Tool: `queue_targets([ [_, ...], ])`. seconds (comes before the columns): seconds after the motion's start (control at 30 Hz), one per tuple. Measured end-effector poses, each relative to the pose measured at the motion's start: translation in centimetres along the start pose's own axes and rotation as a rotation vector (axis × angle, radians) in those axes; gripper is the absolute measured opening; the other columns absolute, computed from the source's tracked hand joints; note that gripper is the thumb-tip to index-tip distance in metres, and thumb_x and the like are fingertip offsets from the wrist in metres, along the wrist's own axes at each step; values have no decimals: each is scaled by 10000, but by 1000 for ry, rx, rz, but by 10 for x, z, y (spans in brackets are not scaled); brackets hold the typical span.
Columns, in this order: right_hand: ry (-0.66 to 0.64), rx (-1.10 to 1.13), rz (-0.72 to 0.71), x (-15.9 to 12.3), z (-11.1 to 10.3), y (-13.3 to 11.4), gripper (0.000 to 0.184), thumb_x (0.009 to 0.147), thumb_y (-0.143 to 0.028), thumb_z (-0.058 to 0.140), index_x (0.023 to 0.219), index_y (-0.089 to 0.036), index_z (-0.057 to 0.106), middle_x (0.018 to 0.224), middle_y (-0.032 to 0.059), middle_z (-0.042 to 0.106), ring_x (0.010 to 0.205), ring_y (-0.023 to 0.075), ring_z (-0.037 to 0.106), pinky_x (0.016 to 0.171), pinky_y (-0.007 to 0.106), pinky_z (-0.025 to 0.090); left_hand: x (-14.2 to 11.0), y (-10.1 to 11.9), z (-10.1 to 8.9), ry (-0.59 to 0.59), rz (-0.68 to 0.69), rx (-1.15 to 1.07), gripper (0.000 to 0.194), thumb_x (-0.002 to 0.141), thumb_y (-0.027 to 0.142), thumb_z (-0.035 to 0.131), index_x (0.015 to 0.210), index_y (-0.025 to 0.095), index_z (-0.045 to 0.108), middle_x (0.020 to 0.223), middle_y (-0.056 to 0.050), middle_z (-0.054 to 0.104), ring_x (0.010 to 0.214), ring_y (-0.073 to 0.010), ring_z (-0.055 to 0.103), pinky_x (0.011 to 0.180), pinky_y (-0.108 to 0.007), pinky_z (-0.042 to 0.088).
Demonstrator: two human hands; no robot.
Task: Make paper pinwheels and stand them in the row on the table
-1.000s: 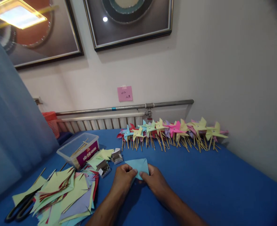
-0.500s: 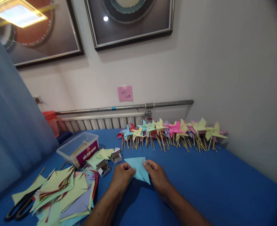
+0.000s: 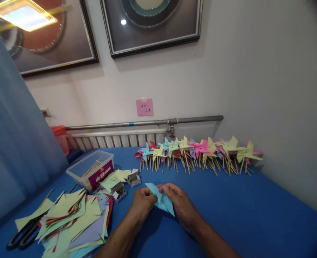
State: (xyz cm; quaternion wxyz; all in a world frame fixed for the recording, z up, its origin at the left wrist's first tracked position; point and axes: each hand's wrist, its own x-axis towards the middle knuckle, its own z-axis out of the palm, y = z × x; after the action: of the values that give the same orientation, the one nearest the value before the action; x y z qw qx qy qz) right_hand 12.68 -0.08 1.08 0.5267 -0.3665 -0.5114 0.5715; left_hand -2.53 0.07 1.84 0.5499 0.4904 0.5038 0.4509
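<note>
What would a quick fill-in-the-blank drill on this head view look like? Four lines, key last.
1. The left hand and right hand hold a piece of paper coloured ____.
2. The pink note is taped to the ____.
3. As the person sees it, the handles of the scissors stick out on the ____ side of the paper stack.
4. The number of small grey boxes standing open is ____.

Missing words: light blue; wall; left; two.

light-blue paper [image 3: 164, 203] | partly folded | pointed corners | tilted | held between left fingers [image 3: 146, 194] and right fingers [image 3: 171, 190]
</note>
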Motion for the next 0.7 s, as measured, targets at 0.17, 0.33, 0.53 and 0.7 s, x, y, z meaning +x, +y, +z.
queue_targets([
  [0.17,58,-251,-5,4,-3,9,256,677,-401,753,804,-206,644,795,4,668,714,173,574,660,274,439,1,-1,-1,-8,18,13,276,565,324,707,522,200,464,444,65,414,447,-64,285,468,-227,184],
  [0.33,105,-278,-3,5,-2,10,225,698,-328,689,890,-228,628,691,-53,566,591,132,485,588,251,404,-1,-1,-1,-35,14,29,233,584,315,683,542,197,486,470,54,449,463,-71,312,489,-230,209],
  [0.53,77,-239,-7,2,-1,5,180,742,-383,678,824,-230,631,615,-59,533,549,127,448,553,247,373,-2,1,0,-35,30,0,261,568,333,703,525,196,484,481,47,447,469,-74,311,494,-236,208],
  [0.7,83,-262,18,4,-2,7,208,721,-361,684,869,-220,646,623,-54,551,566,132,474,549,244,370,-2,1,0,-32,12,-17,236,559,332,699,534,195,509,476,48,457,462,-75,322,491,-231,218],
])
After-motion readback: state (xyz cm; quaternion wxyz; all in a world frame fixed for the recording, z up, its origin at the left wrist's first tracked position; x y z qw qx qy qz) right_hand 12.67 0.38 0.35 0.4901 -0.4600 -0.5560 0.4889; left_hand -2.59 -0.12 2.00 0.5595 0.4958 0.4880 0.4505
